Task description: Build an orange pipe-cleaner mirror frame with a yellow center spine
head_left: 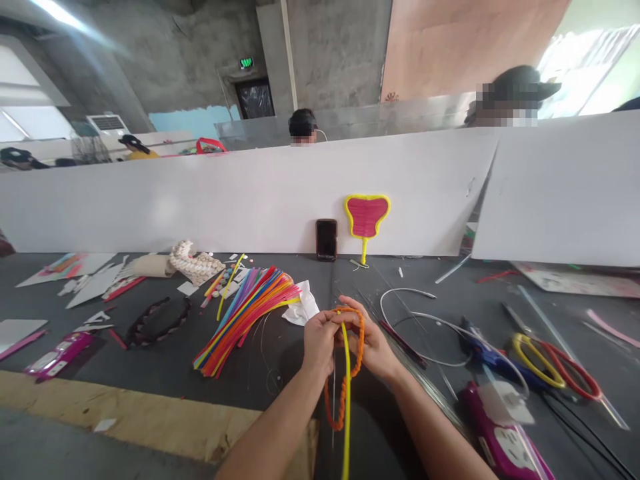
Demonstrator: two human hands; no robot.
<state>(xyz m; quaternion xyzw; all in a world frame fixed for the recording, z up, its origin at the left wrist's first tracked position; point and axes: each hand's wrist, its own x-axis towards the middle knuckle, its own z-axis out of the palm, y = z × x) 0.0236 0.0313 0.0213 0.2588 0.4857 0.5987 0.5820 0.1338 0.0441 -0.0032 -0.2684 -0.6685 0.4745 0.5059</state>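
In front of me, my left hand (320, 337) and my right hand (369, 339) meet at the top of an orange twisted loop (343, 407). Both are closed, pinching the loop where a yellow pipe cleaner (347, 407) joins it. The yellow strand hangs straight down past the loop toward the bottom edge. A thin wire-like line hangs beside it inside the loop. My fingers hide the exact joint. Left of my hands lies a fanned bundle of colourful pipe cleaners (245, 323), with crumpled white paper (303, 305) at its tip.
A yellow-edged red fan shape (368, 217) and a phone (327, 240) lean on the white partition (240, 200). Scissors (575, 373), a blue-handled tool (495, 357) and a purple power strip (505, 440) lie right. A dark braided band (159, 323) and another purple strip (60, 353) lie left. People sit beyond.
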